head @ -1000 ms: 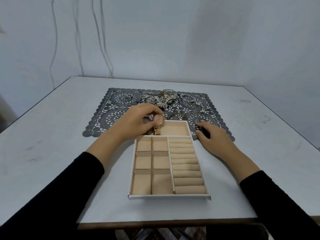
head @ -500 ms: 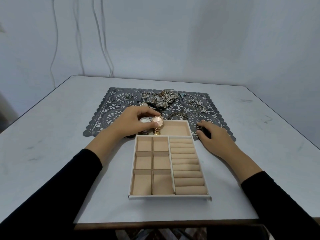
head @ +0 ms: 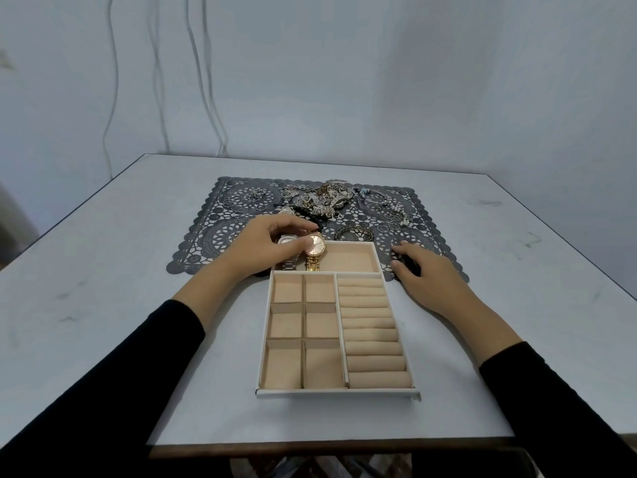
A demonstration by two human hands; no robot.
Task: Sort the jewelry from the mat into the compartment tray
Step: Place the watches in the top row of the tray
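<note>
- Beige-lined, white-walled compartment tray point(head: 337, 395) sits lengthwise on the pale grey table point(head: 103, 288). Its far end overlaps the near edge of the dark grey lace-cut mat point(head: 213, 236).
- At the tray's far end is one wide compartment. Nearer are six small square cells on the left and a bank of padded ring rolls on the right.
- The gold-toned wristwatch with a round pinkish dial point(head: 315, 246) lies in the left part of the wide compartment, its band running toward the near divider.
- Just left of it is the silver-toned wristwatch point(head: 287, 240), at the compartment's left end and partly hidden.
- The left hand point(head: 265, 246) arches over the silver-toned wristwatch, fingers and thumb curled around it, with the thumb tip beside the gold dial.
- The right hand point(head: 424, 270) rests palm down on the mat, just beside the tray's far right corner, fingers relaxed. A dark patch beneath them is too unclear to name.
- A tangled heap of silvery jewelry point(head: 324, 200) lies at the mat's far middle, with loose rings point(head: 241, 201) to its left.
- A dark metal bangle point(head: 353, 232) lies just behind the tray's far wall.
</note>
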